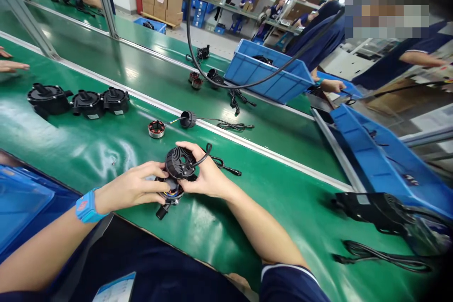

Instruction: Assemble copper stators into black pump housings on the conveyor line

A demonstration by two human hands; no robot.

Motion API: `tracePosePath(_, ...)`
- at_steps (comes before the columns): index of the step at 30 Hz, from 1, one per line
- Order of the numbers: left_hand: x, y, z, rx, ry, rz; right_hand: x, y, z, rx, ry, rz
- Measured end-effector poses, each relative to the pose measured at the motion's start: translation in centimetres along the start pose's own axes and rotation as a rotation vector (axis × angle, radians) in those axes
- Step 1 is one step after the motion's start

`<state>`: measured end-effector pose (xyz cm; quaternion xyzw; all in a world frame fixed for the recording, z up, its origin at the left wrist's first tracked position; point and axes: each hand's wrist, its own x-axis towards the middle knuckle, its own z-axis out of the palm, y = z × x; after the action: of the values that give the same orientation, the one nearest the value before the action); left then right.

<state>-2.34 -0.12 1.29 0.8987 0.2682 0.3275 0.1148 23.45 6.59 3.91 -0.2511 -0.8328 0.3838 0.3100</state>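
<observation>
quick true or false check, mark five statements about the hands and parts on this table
1. The right hand grips a black cap. True.
2. The left hand touches nothing. False: its fingers rest against the housing below the cap.
3. Three black units stand side by side on the table. True.
4. The near metal ring is in the left hand. False: it lies on the table.
5. The near wristband is on the left wrist. True.

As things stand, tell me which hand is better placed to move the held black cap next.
The right hand, I'd judge: it already grips the black cap around its edge. The left hand sits lower, mostly at the wired part beneath.
</observation>
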Motion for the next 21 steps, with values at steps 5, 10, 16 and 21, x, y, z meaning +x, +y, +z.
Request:
tracePosePath(5,0.7,0.7,-0.6,0.038,-0.035,0.039,-0.5,-0.8,1.9,0.152,0.065,0.107)
tracePosePath(10,0.7,0.7,-0.9,0.126,-0.005,0.120,-0.7,-0.3,1.1,0.140,0.004,0.057)
tracePosePath(16,1.2,0.5,-2.4,0.032,-0.157,0.047,0.7,0.6,0.1,0.035,-0.244,-0.181)
tracePosePath(21,1.3,0.1,-3.5,0.063,-0.176,0.053,1.0,0.5,0.6,0.226,-0.307,-0.062)
